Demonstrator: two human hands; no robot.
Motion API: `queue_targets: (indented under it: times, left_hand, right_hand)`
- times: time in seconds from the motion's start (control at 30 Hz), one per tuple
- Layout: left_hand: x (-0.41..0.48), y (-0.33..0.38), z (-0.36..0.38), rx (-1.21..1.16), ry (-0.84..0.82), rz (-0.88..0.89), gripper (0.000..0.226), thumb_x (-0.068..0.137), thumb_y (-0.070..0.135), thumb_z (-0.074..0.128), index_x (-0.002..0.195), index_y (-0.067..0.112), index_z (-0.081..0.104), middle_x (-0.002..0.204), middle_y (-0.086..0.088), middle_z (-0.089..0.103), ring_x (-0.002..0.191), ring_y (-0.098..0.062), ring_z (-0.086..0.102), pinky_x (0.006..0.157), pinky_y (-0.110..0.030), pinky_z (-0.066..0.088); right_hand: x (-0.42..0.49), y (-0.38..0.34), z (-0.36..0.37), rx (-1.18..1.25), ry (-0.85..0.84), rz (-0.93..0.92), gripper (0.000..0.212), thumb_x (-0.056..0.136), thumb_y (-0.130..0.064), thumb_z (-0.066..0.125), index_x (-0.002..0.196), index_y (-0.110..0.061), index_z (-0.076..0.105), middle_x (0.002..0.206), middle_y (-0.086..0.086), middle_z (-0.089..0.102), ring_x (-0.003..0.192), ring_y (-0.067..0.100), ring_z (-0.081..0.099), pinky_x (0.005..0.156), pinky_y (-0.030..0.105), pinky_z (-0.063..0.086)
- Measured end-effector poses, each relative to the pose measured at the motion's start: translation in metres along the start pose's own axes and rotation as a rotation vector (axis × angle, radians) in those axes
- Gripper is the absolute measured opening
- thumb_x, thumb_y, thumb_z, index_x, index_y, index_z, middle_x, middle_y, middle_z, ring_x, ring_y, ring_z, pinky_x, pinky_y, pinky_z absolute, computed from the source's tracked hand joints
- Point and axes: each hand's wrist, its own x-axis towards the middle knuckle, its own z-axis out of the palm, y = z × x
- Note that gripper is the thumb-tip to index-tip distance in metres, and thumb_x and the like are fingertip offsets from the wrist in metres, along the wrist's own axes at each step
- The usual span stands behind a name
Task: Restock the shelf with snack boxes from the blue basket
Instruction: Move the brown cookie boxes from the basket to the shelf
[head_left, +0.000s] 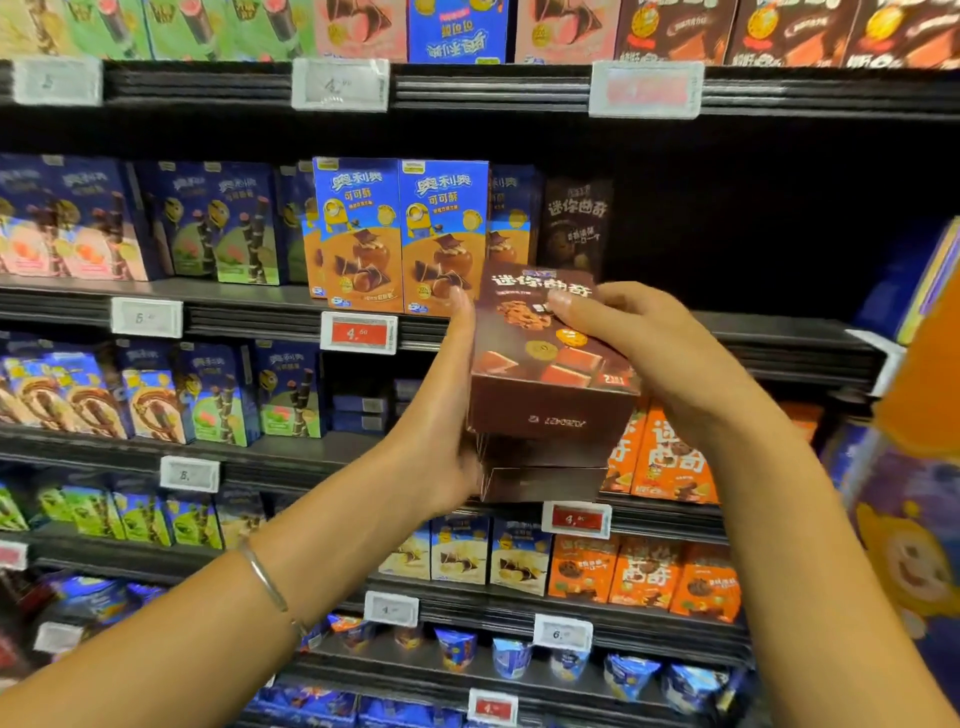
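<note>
The left hand (441, 415) clasps the left side of a stack of brown cookie boxes (545, 384). The right hand (644, 343) grips its right side, thumb on the front. The stack is held in the air before the dark shelf (789, 345), near a matching brown box (576, 223) standing there.

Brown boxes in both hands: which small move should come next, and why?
Probably lift the top box into the dark gap right of the matching shelved box: the right hand grips it, while the left hand supports the stack.

We count two hands: left hand (441, 421), right hand (644, 338). Three brown boxes (540, 410) stacked between them. Two blue-orange boxes (444, 234) beyond left hand.
</note>
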Motion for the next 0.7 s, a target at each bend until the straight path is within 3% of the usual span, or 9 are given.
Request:
queue_targets:
  times: [0.07, 0.2, 0.3, 0.33, 0.4, 0.47, 0.57, 0.7]
  left_hand:
    - [-0.003, 0.002, 0.002, 0.053, -0.022, 0.006, 0.074, 0.081, 0.092, 0.048, 0.104, 0.031, 0.084, 0.117, -0.007, 0.079, 0.105, -0.027, 0.078, 0.079, -0.045, 0.065]
    - [-0.003, -0.004, -0.001, 0.093, 0.031, 0.058, 0.058, 0.094, 0.071, 0.054, 0.121, 0.026, 0.078, 0.119, -0.007, 0.079, 0.108, -0.028, 0.077, 0.089, -0.045, 0.064]
    - [0.0, -0.006, -0.01, 0.107, 0.01, 0.136, 0.032, 0.099, 0.051, 0.061, 0.106, 0.027, 0.082, 0.107, -0.007, 0.081, 0.093, -0.025, 0.08, 0.073, -0.037, 0.066]
    - [0.0, -0.005, -0.013, 0.109, 0.023, 0.175, 0.032, 0.096, 0.047, 0.066, 0.114, 0.024, 0.079, 0.108, -0.008, 0.081, 0.092, -0.025, 0.08, 0.071, -0.035, 0.065]
    - [0.004, 0.0, -0.02, 0.131, 0.057, 0.264, 0.061, 0.087, 0.044, 0.074, 0.14, 0.018, 0.059, 0.119, -0.008, 0.078, 0.104, -0.028, 0.077, 0.082, -0.041, 0.064]
    - [0.008, 0.012, -0.025, 0.178, 0.035, 0.354, 0.074, 0.083, 0.041, 0.069, 0.15, 0.02, 0.045, 0.127, -0.007, 0.073, 0.111, -0.029, 0.074, 0.093, -0.048, 0.06]
    - [0.02, 0.029, -0.032, 0.223, -0.055, 0.454, 0.065, 0.084, 0.034, 0.067, 0.145, 0.024, 0.046, 0.127, -0.008, 0.069, 0.098, -0.02, 0.076, 0.079, -0.038, 0.064]
    - [0.035, 0.04, -0.02, 0.237, -0.086, 0.504, 0.075, 0.072, 0.043, 0.074, 0.14, 0.026, 0.049, 0.115, -0.002, 0.074, 0.094, -0.018, 0.077, 0.073, -0.033, 0.063]
  right_hand:
    - [-0.004, -0.001, -0.001, 0.078, 0.034, -0.016, 0.044, 0.079, -0.052, 0.073, 0.109, -0.02, 0.067, 0.092, 0.0, 0.08, 0.081, 0.016, 0.078, 0.061, 0.022, 0.058]
    - [-0.013, -0.001, -0.006, 0.2, 0.096, -0.029, 0.047, 0.074, -0.041, 0.076, 0.112, -0.014, 0.068, 0.095, 0.007, 0.079, 0.08, 0.02, 0.078, 0.057, 0.021, 0.057]
    - [-0.019, 0.0, -0.016, 0.29, 0.11, -0.028, 0.031, 0.08, -0.035, 0.075, 0.105, -0.017, 0.073, 0.098, 0.009, 0.079, 0.081, 0.022, 0.078, 0.06, 0.026, 0.059]
    - [-0.02, 0.002, -0.021, 0.318, 0.118, -0.043, 0.029, 0.083, -0.034, 0.075, 0.105, -0.016, 0.073, 0.1, 0.01, 0.078, 0.083, 0.023, 0.077, 0.062, 0.028, 0.06]
    - [-0.02, 0.005, -0.03, 0.365, 0.156, -0.052, 0.033, 0.087, -0.033, 0.071, 0.113, -0.012, 0.07, 0.105, 0.011, 0.076, 0.088, 0.023, 0.076, 0.071, 0.033, 0.062]
    - [-0.015, 0.006, -0.042, 0.416, 0.198, -0.023, 0.035, 0.088, -0.032, 0.069, 0.117, -0.011, 0.068, 0.104, 0.009, 0.076, 0.088, 0.021, 0.075, 0.075, 0.035, 0.062]
    - [-0.002, 0.01, -0.059, 0.448, 0.28, 0.048, 0.028, 0.092, -0.03, 0.067, 0.113, -0.013, 0.068, 0.098, 0.005, 0.078, 0.085, 0.019, 0.077, 0.071, 0.034, 0.062]
    - [0.034, 0.017, -0.076, 0.406, 0.443, 0.01, 0.031, 0.093, -0.022, 0.069, 0.12, -0.008, 0.067, 0.108, 0.012, 0.076, 0.096, 0.027, 0.074, 0.088, 0.047, 0.059]
